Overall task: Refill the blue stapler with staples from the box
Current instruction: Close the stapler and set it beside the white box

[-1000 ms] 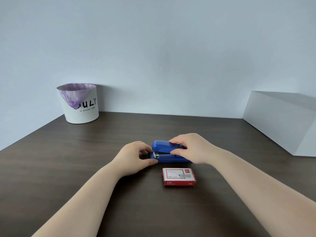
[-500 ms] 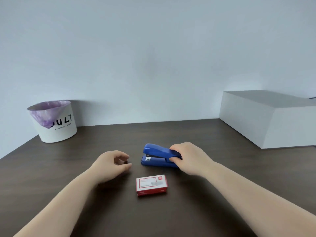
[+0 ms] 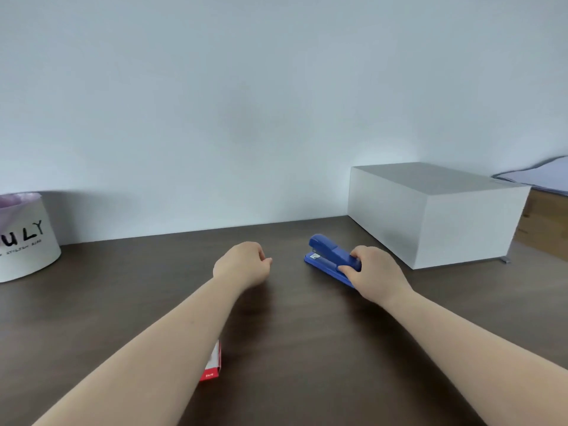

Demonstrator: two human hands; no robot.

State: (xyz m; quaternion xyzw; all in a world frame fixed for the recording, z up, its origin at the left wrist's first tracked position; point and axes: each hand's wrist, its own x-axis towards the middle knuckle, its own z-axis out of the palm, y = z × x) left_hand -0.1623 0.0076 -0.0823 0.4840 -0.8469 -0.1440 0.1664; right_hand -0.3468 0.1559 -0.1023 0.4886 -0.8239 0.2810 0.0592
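The blue stapler (image 3: pixel 327 256) lies closed on the dark wooden table (image 3: pixel 295 348), angled toward the far left, close to a white box. My right hand (image 3: pixel 373 273) grips its rear end. My left hand (image 3: pixel 242 264) hovers to the left of the stapler, fingers loosely curled, holding nothing. The red and white staple box (image 3: pixel 212 362) lies near me on the table, mostly hidden under my left forearm.
A large white box (image 3: pixel 436 216) stands at the back right, just beyond the stapler. A white bin (image 3: pixel 26 241) with a purple liner and black lettering sits at the far left. Papers (image 3: pixel 534 176) and a brown surface show at the right edge.
My left hand has let go of the stapler and drawn back empty. My right hand has moved the stapler right and farther away. The view has swung right, so the staple box now sits under my forearm.
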